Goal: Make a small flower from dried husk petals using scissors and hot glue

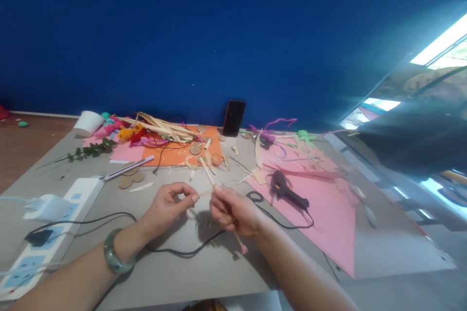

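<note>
Both my hands meet over the middle of the table. My right hand [235, 209] is closed around a thin pale stick [206, 170], which slants up and away past the thumb; its lower end, tipped in pink, pokes out below the fist. Between finger and thumb, my left hand [175, 204] pinches the end of a narrow pale strip [205, 193]. That strip runs taut across to the stick at my right thumb. A green bangle [118, 251] circles my left wrist.
A glue gun [288, 192] lies on pink paper [328, 233] at right, its cord crossing below my hands. Left stands a power strip [78, 199] with plugs. Behind are a phone [234, 117], dried strips [166, 127], orange paper [160, 158] and a white cup [88, 123].
</note>
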`<action>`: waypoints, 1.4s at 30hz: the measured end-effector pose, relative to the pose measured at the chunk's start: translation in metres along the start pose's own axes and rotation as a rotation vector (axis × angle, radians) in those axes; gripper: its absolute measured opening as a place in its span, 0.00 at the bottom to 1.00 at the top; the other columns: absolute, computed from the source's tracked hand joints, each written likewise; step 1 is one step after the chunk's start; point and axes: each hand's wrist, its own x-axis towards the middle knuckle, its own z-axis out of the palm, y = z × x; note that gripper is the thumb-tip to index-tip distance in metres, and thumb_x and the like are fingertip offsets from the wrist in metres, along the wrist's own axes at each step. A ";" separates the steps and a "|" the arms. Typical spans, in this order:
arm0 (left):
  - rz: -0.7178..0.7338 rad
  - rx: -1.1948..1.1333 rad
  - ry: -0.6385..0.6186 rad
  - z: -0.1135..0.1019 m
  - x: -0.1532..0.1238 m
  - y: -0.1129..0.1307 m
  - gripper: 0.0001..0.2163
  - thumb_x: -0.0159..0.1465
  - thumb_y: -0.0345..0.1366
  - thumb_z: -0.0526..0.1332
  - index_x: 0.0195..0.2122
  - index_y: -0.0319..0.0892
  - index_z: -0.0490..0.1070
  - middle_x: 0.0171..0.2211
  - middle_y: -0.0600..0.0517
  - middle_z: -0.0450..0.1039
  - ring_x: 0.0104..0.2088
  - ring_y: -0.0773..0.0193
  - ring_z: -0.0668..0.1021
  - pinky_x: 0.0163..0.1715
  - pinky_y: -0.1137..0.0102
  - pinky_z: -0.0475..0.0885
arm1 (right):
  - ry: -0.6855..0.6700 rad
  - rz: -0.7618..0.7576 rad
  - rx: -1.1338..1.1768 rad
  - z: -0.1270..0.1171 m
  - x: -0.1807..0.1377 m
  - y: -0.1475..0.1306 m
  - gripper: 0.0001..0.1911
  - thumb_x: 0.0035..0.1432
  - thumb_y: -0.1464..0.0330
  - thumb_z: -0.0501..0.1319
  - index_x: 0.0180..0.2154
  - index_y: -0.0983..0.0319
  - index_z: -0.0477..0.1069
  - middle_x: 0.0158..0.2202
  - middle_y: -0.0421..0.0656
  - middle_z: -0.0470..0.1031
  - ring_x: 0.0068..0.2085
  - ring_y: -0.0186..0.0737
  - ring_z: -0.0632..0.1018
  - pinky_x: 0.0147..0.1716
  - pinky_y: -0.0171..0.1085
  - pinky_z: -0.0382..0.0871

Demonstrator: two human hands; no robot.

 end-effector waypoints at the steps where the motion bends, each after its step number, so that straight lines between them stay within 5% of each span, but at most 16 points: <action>1: -0.008 -0.015 0.007 -0.001 0.000 -0.001 0.10 0.58 0.41 0.64 0.28 0.38 0.74 0.23 0.53 0.72 0.26 0.67 0.72 0.28 0.73 0.66 | 0.008 -0.023 0.024 -0.002 -0.001 -0.003 0.23 0.57 0.50 0.56 0.23 0.60 0.55 0.14 0.32 0.61 0.13 0.22 0.45 0.11 0.25 0.36; 7: -0.027 -0.087 0.027 -0.001 0.000 -0.002 0.11 0.58 0.43 0.64 0.28 0.38 0.74 0.23 0.53 0.72 0.25 0.67 0.71 0.27 0.73 0.67 | 0.263 -0.120 -0.105 -0.004 0.005 0.001 0.23 0.57 0.49 0.54 0.24 0.60 0.56 0.15 0.32 0.58 0.14 0.23 0.47 0.13 0.26 0.38; 11: -0.027 -0.075 0.004 0.002 0.000 -0.001 0.11 0.57 0.42 0.65 0.27 0.37 0.74 0.23 0.53 0.72 0.26 0.67 0.71 0.29 0.73 0.67 | 0.216 -0.134 -0.394 0.008 0.012 0.021 0.22 0.54 0.49 0.59 0.27 0.62 0.63 0.18 0.34 0.62 0.17 0.25 0.57 0.15 0.28 0.46; 17: -0.040 -0.055 0.009 0.005 0.001 -0.007 0.10 0.56 0.40 0.65 0.26 0.37 0.74 0.23 0.52 0.73 0.25 0.67 0.71 0.29 0.73 0.67 | 0.231 -0.159 -0.630 0.013 0.016 0.027 0.29 0.59 0.45 0.51 0.22 0.63 0.63 0.16 0.36 0.62 0.19 0.28 0.61 0.18 0.31 0.51; 22: -0.044 -0.046 0.014 0.006 0.002 -0.007 0.09 0.56 0.39 0.64 0.25 0.37 0.73 0.23 0.53 0.73 0.25 0.68 0.71 0.28 0.74 0.66 | 0.185 -0.095 -0.542 0.010 0.017 0.027 0.29 0.60 0.46 0.49 0.20 0.63 0.61 0.14 0.36 0.61 0.15 0.26 0.58 0.15 0.30 0.49; 29: -0.038 -0.007 0.014 -0.001 0.003 -0.003 0.10 0.57 0.40 0.64 0.26 0.38 0.73 0.22 0.54 0.71 0.25 0.68 0.70 0.28 0.74 0.66 | 0.116 -0.003 -0.128 0.008 0.010 0.014 0.26 0.58 0.48 0.52 0.20 0.60 0.53 0.12 0.33 0.59 0.13 0.25 0.51 0.12 0.27 0.38; 34: -0.078 -0.052 0.057 -0.004 0.004 -0.004 0.11 0.56 0.42 0.65 0.27 0.38 0.73 0.21 0.54 0.71 0.23 0.69 0.69 0.25 0.74 0.64 | 0.176 -0.114 0.002 -0.005 0.001 -0.009 0.24 0.56 0.48 0.54 0.23 0.60 0.52 0.13 0.31 0.58 0.14 0.23 0.44 0.12 0.26 0.35; 38: -0.063 -0.096 0.049 -0.002 0.002 -0.004 0.12 0.56 0.43 0.65 0.27 0.38 0.74 0.22 0.53 0.71 0.23 0.69 0.70 0.26 0.74 0.65 | 0.277 -0.120 -0.100 -0.008 0.007 -0.004 0.24 0.55 0.47 0.55 0.24 0.60 0.54 0.14 0.30 0.56 0.14 0.24 0.45 0.12 0.27 0.36; 42: -0.042 -0.079 0.000 0.001 0.001 -0.003 0.11 0.56 0.42 0.65 0.27 0.37 0.74 0.22 0.52 0.72 0.25 0.67 0.71 0.28 0.73 0.67 | 0.218 -0.048 -0.361 0.002 0.018 0.022 0.23 0.51 0.47 0.61 0.31 0.61 0.63 0.19 0.32 0.59 0.17 0.25 0.55 0.14 0.28 0.44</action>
